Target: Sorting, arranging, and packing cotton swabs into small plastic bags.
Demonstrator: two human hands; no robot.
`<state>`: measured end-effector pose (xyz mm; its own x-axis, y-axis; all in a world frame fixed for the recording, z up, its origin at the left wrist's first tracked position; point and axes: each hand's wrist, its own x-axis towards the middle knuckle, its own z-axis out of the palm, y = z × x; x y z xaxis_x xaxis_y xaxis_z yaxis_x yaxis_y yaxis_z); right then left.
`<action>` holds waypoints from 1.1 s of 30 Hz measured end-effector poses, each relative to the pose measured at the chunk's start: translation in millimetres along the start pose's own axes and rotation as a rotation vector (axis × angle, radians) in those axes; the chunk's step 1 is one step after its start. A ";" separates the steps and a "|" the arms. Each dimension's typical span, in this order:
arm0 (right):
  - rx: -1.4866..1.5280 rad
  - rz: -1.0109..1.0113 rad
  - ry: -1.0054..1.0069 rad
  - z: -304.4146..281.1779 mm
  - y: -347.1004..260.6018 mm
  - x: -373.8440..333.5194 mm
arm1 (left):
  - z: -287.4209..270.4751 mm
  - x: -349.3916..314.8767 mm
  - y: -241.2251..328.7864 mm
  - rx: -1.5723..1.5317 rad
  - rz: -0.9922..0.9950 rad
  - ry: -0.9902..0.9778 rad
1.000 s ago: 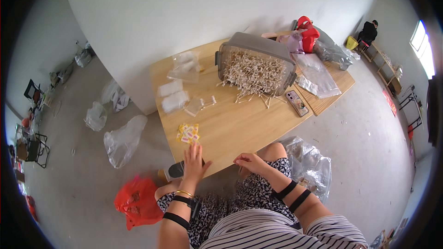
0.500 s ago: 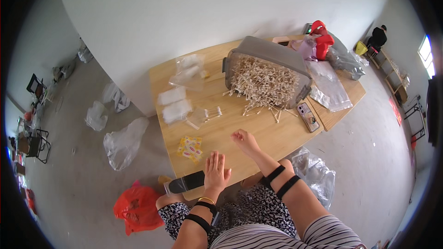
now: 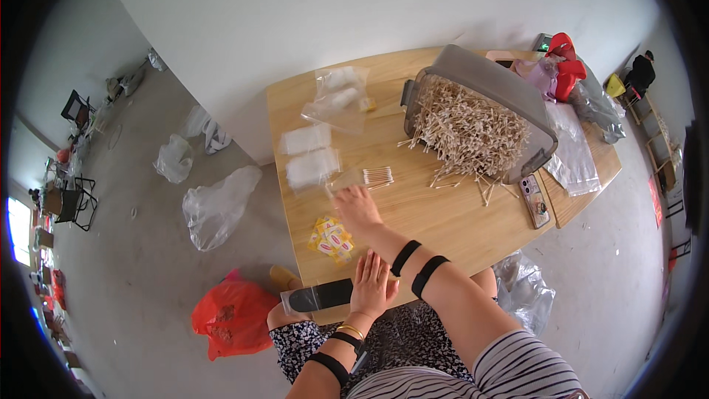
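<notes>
Cotton swabs [image 3: 378, 176] lie in short row twd left edge of bench [image 3: 450, 225]; R hand [image 3: 357, 208] nr them, by clear bag [image 3: 347, 178], can't tell if gripping. L hand [image 3: 373, 288] palm-down, fingers straight, at front edge.

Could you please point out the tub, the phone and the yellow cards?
Tub [image 3: 493, 80], head view: on its grey outer wall.
Phone [image 3: 535, 202], head view: on the middle of its back.
Yellow cards [image 3: 331, 239], head view: on the middle of the pile.

Cards [image 3: 331, 239] are yellow and white, the bin [image 3: 493, 77] grey, the sleeve [image 3: 521, 366] striped.
</notes>
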<state>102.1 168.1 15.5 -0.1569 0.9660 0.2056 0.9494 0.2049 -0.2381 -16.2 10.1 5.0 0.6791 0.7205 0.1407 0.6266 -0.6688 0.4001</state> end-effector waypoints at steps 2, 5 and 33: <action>0.057 -0.004 -0.026 7.1 -22.9 1.7 | 1.7 -0.9 -0.7 -0.007 -0.007 -0.080; 0.108 0.057 -0.027 -0.3 -33.6 6.5 | -4.1 -4.6 -4.4 0.043 -0.040 -0.169; 0.386 0.264 0.243 -21.2 -10.2 -189.7 | 2.7 -2.6 -2.9 0.001 -0.019 0.019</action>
<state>127.9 -20.6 -0.9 0.1848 0.9375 0.2948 0.7716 0.0474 -0.6343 -18.8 9.7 1.0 0.6596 0.7364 0.1507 0.6397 -0.6552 0.4018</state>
